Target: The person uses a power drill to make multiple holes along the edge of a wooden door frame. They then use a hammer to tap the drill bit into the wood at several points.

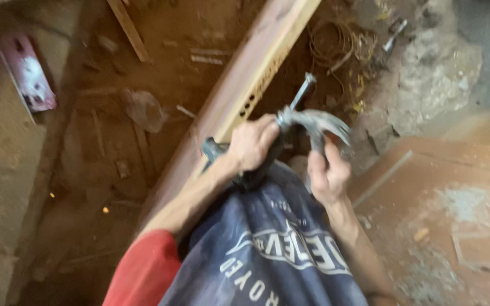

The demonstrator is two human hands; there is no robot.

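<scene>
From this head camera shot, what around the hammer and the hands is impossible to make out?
Head view only:
- Hammer handle: mostly covered by the left hand; only its dark end shows.
- Nail: motion blur, and its lower end is hidden behind the hammer head.
- Right hand fingertips: blurred against the claw, so the grip is unclear.
- Wire coil: blurred into a tangle.
- Wooden beam: cut off by the top edge.

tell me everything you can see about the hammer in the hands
The grey metal claw hammer is held at the middle of the view, over a long reddish wooden beam and above dusty brown ground. Its curved claw head looks like dull steel, blurred by motion. The left hand wraps the dark grip near the head; the right hand touches the head from below. A thin metal rod or nail sticks up beside the head; whether the two touch cannot be told.
</scene>
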